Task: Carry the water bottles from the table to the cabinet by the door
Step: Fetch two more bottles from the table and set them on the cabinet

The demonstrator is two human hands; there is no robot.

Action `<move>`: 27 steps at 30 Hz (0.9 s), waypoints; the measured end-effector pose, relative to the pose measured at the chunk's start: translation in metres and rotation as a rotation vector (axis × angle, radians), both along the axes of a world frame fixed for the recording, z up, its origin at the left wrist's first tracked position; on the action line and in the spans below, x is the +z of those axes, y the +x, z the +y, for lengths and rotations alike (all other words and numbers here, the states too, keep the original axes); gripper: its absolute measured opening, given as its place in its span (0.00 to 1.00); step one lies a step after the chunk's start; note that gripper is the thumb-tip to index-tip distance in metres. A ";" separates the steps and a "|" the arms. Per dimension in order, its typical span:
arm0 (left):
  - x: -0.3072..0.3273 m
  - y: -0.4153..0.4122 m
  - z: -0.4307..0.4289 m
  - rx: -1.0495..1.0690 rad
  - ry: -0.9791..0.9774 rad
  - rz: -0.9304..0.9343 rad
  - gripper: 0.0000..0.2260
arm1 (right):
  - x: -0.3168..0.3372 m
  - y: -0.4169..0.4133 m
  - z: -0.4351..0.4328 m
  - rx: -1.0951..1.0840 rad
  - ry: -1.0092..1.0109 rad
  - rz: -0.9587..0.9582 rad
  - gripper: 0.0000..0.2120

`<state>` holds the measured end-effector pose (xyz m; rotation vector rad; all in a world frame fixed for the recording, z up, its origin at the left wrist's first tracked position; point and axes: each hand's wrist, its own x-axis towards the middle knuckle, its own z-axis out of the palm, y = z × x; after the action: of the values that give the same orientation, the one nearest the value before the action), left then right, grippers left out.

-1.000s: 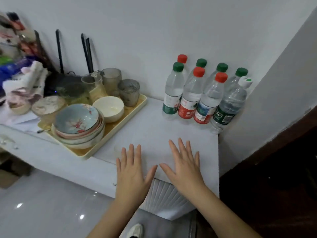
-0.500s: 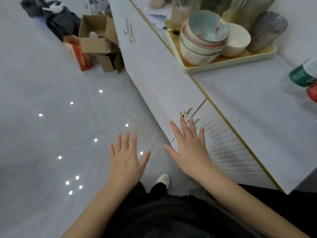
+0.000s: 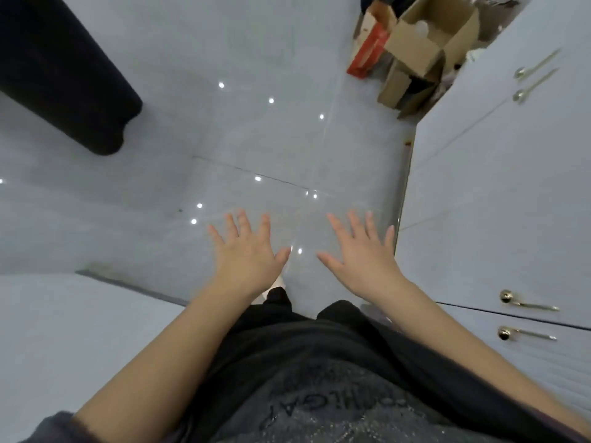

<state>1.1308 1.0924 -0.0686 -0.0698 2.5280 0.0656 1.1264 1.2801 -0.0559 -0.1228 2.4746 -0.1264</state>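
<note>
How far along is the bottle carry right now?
Done: cannot tell, no bottles in view. In hand: nothing; left hand and right hand are open and empty above the tiled floor, beside the white cabinet. Left: any remaining bottles, unseen here.

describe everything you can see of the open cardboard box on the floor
The cardboard box is plain brown corrugated card with its flaps folded open and something pale and rounded inside. It sits on the glossy grey floor near the white cabinet, among other cardboard pieces, with a red carton against its left side.
</note>
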 end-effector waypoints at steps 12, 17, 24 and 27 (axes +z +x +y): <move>-0.008 0.024 -0.084 0.533 0.124 -0.073 0.32 | -0.023 -0.081 -0.138 0.595 0.019 -0.118 0.34; -0.014 0.015 -0.106 0.818 0.187 -0.115 0.32 | -0.031 -0.120 -0.183 0.867 0.043 -0.169 0.34; -0.015 -0.035 -0.107 1.088 0.201 -0.127 0.32 | -0.036 -0.196 -0.237 1.154 0.094 -0.131 0.34; -0.013 -0.051 -0.109 1.156 0.213 -0.128 0.32 | -0.035 -0.218 -0.257 1.209 0.113 -0.118 0.34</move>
<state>1.0800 0.9835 -0.0818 -1.3616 2.0104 0.7411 0.9081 1.0232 -0.0909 -1.4371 1.8959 0.4978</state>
